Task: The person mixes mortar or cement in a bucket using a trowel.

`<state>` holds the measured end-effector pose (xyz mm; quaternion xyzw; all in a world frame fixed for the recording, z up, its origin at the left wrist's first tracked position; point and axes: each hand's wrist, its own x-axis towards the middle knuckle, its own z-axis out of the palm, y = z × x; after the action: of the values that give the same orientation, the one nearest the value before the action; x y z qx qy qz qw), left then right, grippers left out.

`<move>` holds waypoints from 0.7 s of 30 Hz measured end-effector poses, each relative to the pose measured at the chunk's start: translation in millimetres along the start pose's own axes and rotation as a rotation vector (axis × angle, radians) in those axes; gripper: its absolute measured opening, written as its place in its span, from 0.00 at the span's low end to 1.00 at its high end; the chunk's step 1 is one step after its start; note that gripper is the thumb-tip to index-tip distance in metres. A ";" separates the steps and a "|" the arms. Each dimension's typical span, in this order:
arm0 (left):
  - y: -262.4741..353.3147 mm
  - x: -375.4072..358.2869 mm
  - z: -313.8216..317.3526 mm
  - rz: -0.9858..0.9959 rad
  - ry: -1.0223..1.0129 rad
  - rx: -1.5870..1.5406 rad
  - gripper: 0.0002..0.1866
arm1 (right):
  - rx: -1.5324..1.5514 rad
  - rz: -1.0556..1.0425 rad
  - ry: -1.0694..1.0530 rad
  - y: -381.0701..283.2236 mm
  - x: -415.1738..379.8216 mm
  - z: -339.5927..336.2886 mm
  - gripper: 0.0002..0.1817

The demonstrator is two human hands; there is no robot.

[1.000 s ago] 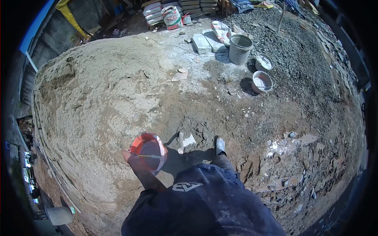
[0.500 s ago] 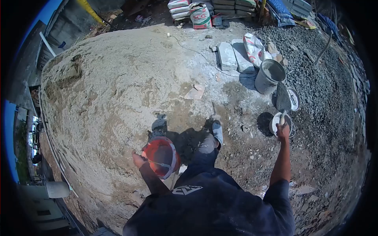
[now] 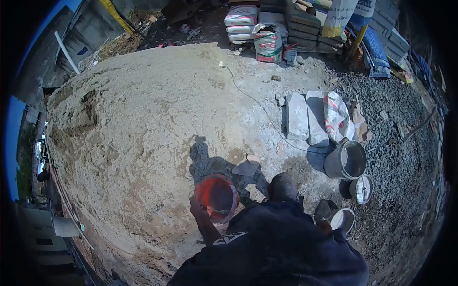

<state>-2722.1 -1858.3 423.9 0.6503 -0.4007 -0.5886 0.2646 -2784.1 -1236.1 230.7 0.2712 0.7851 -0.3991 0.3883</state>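
Note:
My left hand grips the red bucket at its left side, where the handle is. The bucket hangs tilted over the sandy ground, its inside facing up. Low on the right, my right hand is closed round the trowel, its handle mostly hidden. The grey trowel blade points forward, just left of a white bucket with pale contents. A smaller white pail and a large grey bucket stand ahead of it.
A sand mound covers the left. Two pale blocks lie beside a white sack, with gravel to the right. Stacked cement sacks stand at the back. A thin cable crosses the ground.
The view has shifted, and my body has moved forward. The trowel has come back from ahead of the white bucket to its left side. The red bucket is still in my left hand.

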 end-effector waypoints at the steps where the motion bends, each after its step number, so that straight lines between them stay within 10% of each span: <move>1: 15.1 8.7 27.2 0.008 -0.015 0.010 0.19 | 0.108 -0.137 -0.077 -2.2 -0.8 7.8 0.08; 3: 39.0 33.2 82.8 0.018 -0.034 0.026 0.18 | 0.290 -0.465 -0.243 -0.8 22.2 22.6 0.07; 4: 51.3 44.1 109.1 0.029 -0.045 0.028 0.18 | 0.815 -0.040 -0.339 -6.0 51.9 33.5 0.07; 12: 141.4 118.3 281.9 0.055 -0.104 0.095 0.18 | 0.476 0.144 0.050 -391.5 103.9 35.9 0.07; 21: 269.9 234.2 490.6 0.185 -0.388 0.275 0.19 | 0.003 -0.578 0.209 -741.0 172.2 1.7 0.12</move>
<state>-3261.7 -2136.2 432.6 0.5157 -0.5780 -0.6156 0.1448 -3423.7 -1613.4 396.1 0.0769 0.8649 -0.4640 0.1753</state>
